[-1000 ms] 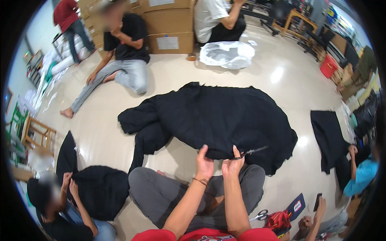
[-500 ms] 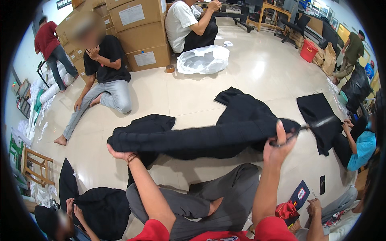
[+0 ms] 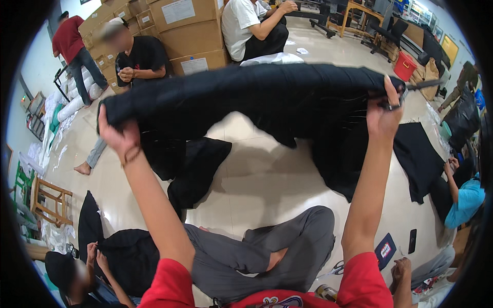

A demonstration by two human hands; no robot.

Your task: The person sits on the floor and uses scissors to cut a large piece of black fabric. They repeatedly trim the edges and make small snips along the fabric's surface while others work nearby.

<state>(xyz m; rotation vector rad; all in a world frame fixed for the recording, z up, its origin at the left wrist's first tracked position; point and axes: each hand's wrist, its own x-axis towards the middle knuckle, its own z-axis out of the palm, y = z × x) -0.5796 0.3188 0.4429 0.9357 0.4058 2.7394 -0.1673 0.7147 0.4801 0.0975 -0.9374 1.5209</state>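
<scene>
I hold a long span of black fabric [image 3: 241, 87] up in front of me, stretched between my hands, with lower parts draping toward the floor at both sides. My left hand [image 3: 119, 132] grips its left end. My right hand [image 3: 382, 110] is closed on black-handled scissors [image 3: 426, 84] and the fabric's right end, the blades pointing right. My crossed legs in grey trousers [image 3: 215, 251] are below the fabric. A second pair of scissors [image 3: 337, 268] lies on the floor by my right knee.
Co-workers sit at the lower left [image 3: 67, 272], right [image 3: 462, 200], and far side [image 3: 144, 56], beside stacked cartons [image 3: 179, 31]. Other black fabric pieces [image 3: 416, 159] lie nearby. A red bucket [image 3: 405, 66], wooden stool [image 3: 49, 200] and phone [image 3: 412, 241] are around me.
Both my hands have moved apart and up, away from me, lifting the fabric from the floor into a stretched span. The scissors have risen with my right hand.
</scene>
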